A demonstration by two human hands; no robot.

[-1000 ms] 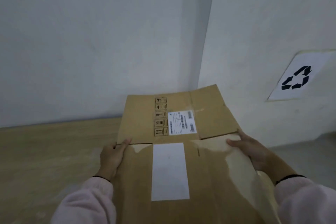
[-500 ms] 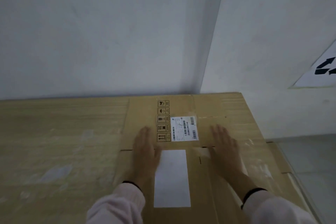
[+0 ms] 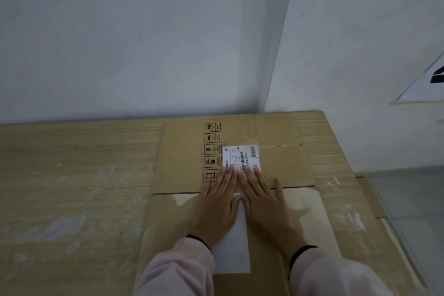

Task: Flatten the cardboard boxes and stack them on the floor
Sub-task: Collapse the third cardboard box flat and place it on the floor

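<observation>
Both hands, left hand (image 3: 217, 204) and right hand (image 3: 263, 202), have converged beside the shipping label (image 3: 241, 160), palms open, gripping nothing, pressing the flattened box (image 3: 182, 163) onto the stack: placement judged complete.

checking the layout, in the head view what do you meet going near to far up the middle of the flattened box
plain white label → left hand and right hand side by side → barcode shipping label → far edge of flattened box → white wall

At frame centre, a plain brown flattened cardboard box (image 3: 182, 166) carries black printed handling symbols (image 3: 212, 149), a white barcode label (image 3: 241, 160) and a blank white sticker (image 3: 231, 247). Pale pink sleeves (image 3: 177, 269) with black cuffs fill the bottom edge; white walls (image 3: 120, 31) above.
</observation>
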